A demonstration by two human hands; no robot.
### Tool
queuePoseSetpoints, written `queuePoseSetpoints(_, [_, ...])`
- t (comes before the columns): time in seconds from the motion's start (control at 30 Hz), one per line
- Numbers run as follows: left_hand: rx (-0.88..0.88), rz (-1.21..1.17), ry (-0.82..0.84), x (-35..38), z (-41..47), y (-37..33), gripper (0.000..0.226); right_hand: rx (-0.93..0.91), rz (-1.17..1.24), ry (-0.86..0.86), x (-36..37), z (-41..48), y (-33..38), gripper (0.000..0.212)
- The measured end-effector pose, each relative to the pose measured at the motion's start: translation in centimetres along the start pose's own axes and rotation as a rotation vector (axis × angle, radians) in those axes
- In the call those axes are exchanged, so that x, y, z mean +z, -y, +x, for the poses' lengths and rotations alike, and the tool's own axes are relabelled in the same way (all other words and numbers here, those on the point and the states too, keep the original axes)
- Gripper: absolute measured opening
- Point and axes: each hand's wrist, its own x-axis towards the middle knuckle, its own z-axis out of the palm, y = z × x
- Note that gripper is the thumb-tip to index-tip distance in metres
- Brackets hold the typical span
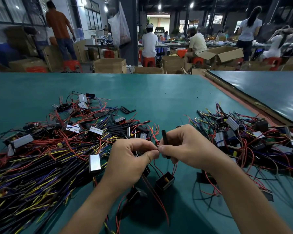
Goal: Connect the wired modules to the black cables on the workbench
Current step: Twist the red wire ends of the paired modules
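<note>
In the head view, the teal counter (159, 92) is being covered on the left by a wide heap of black cables (41, 166) with yellow, purple and red wire ends. Silver-cased modules are lying among them, and one silver module (95, 162) is lying just beside the left hand. A few loose black tubes (127, 109) are lying at the far edge of that heap. On the right, the counter is being taken up by a second heap of wired modules (243, 137), whose red wires are tangled close to the right forearm. Beyond the counter, cardboard boxes (110, 65) and red stools (149, 61) are being used by seated people (149, 43) at other tables.

Both hands are being held together over the gap between the heaps. A thin wire end is being pinched between thumb and forefinger of the left hand (130, 159), with the other fingers curled. A short black tube (164, 137) is being gripped nearly upright by the right hand (184, 147), its top showing above the fingers. The two thumb tips are almost touching. Red wires (156, 168) are running down from the fingers to a black module (165, 182) below; whether it is hanging or resting on the counter cannot be told.
</note>
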Motion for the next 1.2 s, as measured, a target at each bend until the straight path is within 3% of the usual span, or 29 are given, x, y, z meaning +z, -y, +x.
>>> queuePoseSetpoints(0.17, [0.144,0.186,-0.085,-0.11,-0.33,0.04,0.019,0.232,0.235,0.054,-0.04,-0.03,-0.02,0.012])
queuePoseSetpoints(0.37, [0.209,0.251,-0.076,-0.09,-0.39,0.29,0.018,0.303,0.326,0.141,-0.57,-0.22,0.06,0.022])
queuePoseSetpoints(0.77, [0.175,0.155,-0.036,-0.08,-0.22,0.1,0.003,0.212,0.35,0.093,-0.31,-0.33,0.62,0.02])
queuePoseSetpoints(0.93, [0.124,0.175,-0.069,-0.05,-0.15,0.76,0.019,0.104,0.452,-0.088,0.12,-0.05,0.61,0.015])
queuePoseSetpoints(1.2, [0.066,0.116,-0.129,0.25,-0.04,0.84,0.01,-0.029,0.566,-0.216,0.33,0.28,0.33,0.015])
